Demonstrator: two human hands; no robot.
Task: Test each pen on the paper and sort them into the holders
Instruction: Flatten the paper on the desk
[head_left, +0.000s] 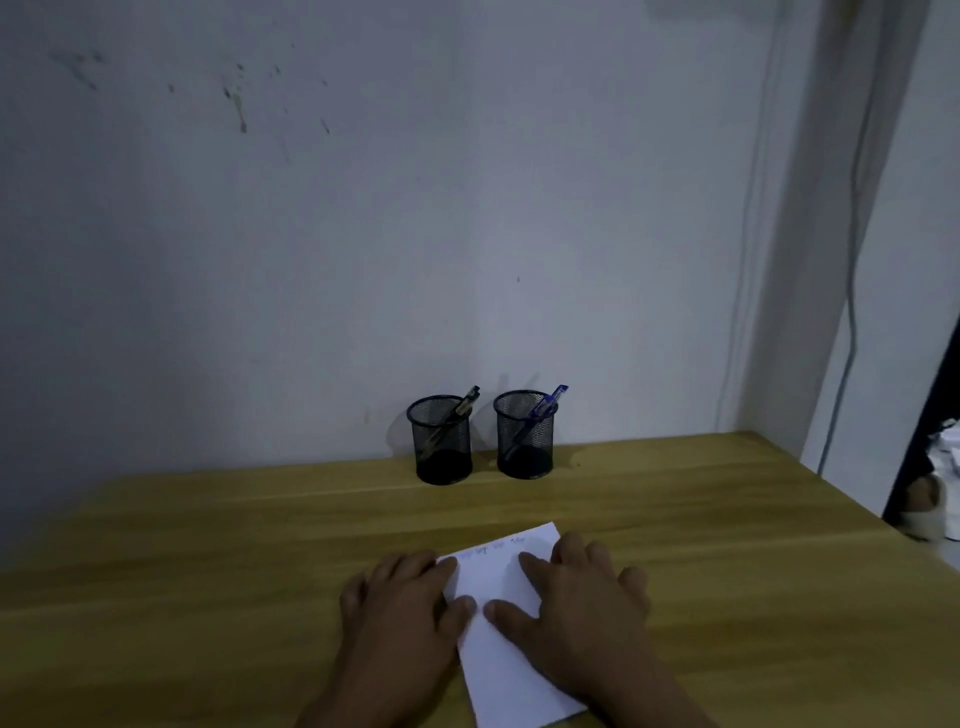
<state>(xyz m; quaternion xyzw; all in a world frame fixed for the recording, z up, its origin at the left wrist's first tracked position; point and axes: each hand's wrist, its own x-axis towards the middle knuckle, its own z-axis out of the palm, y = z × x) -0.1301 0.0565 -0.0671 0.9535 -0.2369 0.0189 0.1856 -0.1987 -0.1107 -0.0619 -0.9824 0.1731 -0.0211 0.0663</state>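
Note:
A white sheet of paper (498, 623) lies on the wooden table (208, 571) near the front edge, with faint pen marks along its top. My left hand (405, 608) rests flat on the paper's left edge, fingers spread, holding nothing. My right hand (576, 608) lies flat on its right side, also holding nothing. Two black mesh holders stand at the back by the wall. The left holder (441, 447) has a dark pen (465, 402) leaning in it. The right holder (524, 441) has a blue pen (548, 402) leaning in it.
A pale wall (363, 208) rises right behind the holders. The table's right edge falls off near a dark gap (919, 467) with white clutter beyond. A thin cable (852, 312) hangs down the wall corner at right.

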